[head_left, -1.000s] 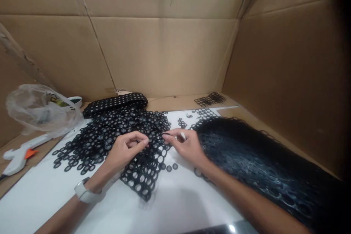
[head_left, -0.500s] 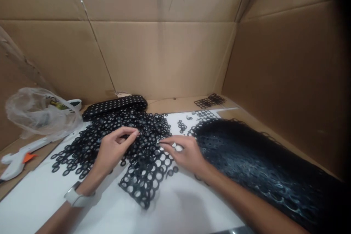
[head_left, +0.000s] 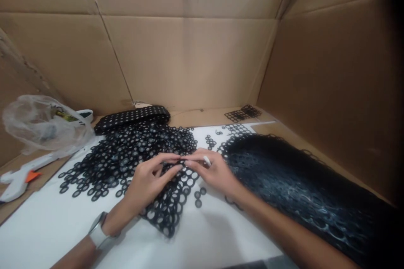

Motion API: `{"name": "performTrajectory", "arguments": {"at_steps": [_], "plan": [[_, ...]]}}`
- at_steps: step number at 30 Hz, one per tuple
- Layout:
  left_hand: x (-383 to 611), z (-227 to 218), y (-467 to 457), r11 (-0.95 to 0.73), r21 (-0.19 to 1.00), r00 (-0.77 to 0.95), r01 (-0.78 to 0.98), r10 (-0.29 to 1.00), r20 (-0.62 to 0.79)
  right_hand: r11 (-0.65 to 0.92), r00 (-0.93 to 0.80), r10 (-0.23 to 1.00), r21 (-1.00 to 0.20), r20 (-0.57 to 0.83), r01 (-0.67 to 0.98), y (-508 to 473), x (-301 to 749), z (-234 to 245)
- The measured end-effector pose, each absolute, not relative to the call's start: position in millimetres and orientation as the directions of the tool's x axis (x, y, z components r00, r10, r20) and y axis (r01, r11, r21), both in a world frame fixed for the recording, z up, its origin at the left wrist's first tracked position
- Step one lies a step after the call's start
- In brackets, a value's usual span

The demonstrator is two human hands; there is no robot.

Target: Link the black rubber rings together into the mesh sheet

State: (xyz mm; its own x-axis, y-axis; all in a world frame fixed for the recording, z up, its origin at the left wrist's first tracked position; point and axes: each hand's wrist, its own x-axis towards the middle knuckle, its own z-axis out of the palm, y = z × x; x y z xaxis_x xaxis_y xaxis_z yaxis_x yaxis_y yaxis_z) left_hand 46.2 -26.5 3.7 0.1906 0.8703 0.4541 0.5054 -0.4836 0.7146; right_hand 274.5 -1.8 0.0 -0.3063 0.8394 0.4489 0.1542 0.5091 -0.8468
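My left hand (head_left: pixel 151 183), with a pale watch (head_left: pixel 101 231) on its wrist, is pinched closed at the fingertips. My right hand (head_left: pixel 214 172) is also closed in a pinch, and the fingertips of both hands meet. A small dark piece, apparently a black ring (head_left: pixel 183 160), shows edge-on between them, partly hidden by the fingers. Just below lies a piece of black ring mesh (head_left: pixel 166 214) made of joined rings. A heap of loose black rings (head_left: pixel 116 159) spreads behind and left of my left hand.
A large dark ring mesh (head_left: pixel 293 185) covers the right side beside my right forearm. At the back lies a rolled dotted black mesh (head_left: pixel 132 118). A white glue gun (head_left: pixel 19 180), a clear plastic bag (head_left: pixel 38 126) and a white cup (head_left: pixel 84 117) stand left. Cardboard walls (head_left: pixel 189 63) enclose the table.
My left hand has moved right, and its fingertips now meet those of my right hand, which has hardly moved. A few loose rings beside the small mesh show more fully.
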Motion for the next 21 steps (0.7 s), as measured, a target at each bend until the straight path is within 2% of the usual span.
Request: {"name": "performTrajectory", "arguments": {"at_steps": [3,5,13,21], "plan": [[45,3,-26,-0.453,0.744,0.148,0.491,0.885,0.441,0.404,-0.266,0.892,-0.909,0.365,0.106,-5,272,-1],[42,3,-26,-0.454,0.743,0.154,0.492,0.885,0.439,0.388,-0.275,0.896,-0.915,0.348,0.109,-7,272,1],[42,1,-27,-0.513,0.698,0.251,0.5,0.857,0.451,0.635,-0.339,0.767,-0.722,0.545,0.275,-11,276,10],[48,-2,-29,-0.552,0.607,0.245,0.572,0.821,0.516,0.6,-0.376,0.784,-0.758,0.494,0.256,-10,272,3]]}}
